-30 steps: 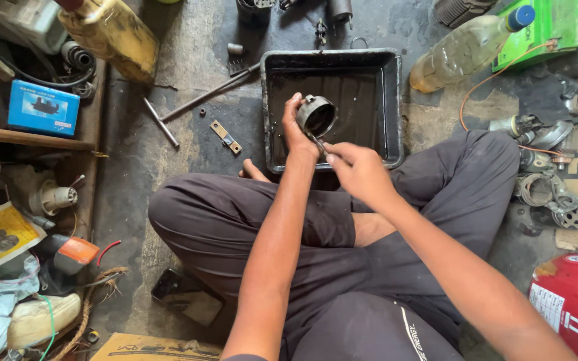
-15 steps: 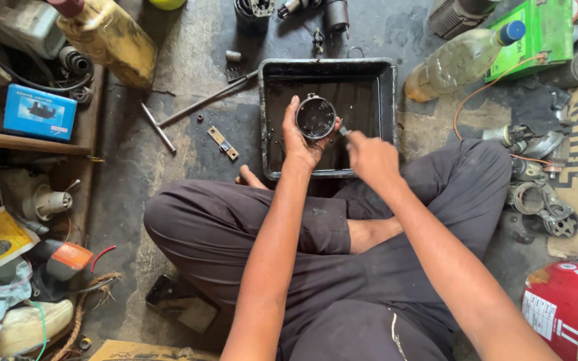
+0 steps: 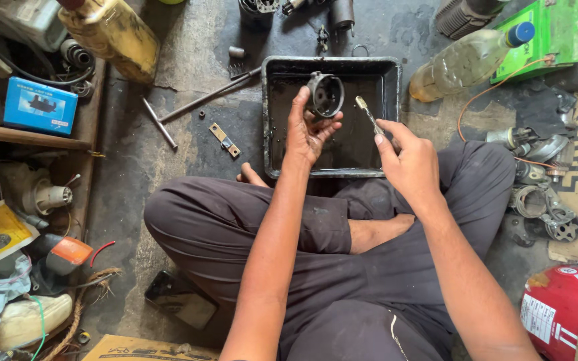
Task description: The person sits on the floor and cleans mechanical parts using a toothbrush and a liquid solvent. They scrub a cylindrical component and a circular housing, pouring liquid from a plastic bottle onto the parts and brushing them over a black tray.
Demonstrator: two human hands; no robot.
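My left hand (image 3: 308, 130) grips a round metal housing (image 3: 325, 94) over the black tray (image 3: 391, 120); my right hand (image 3: 409, 160) pinches a small brush (image 3: 368, 113). Blue box (image 3: 40, 105) left, green box (image 3: 548, 35) top right.

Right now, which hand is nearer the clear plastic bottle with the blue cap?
Right. The right hand, holding a small brush, sits just lower-left of the bottle; the left hand, gripping the metal ring part, is farther left over the black tray.

A stained concrete floor (image 3: 122, 187) is seen, cluttered. A black tray (image 3: 332, 65) is set on it, with a long rod (image 3: 202, 100), a bolt (image 3: 160, 124) and a small metal bracket (image 3: 225, 140) laid beside it; a plastic bottle (image 3: 466, 61) is lying to the right.
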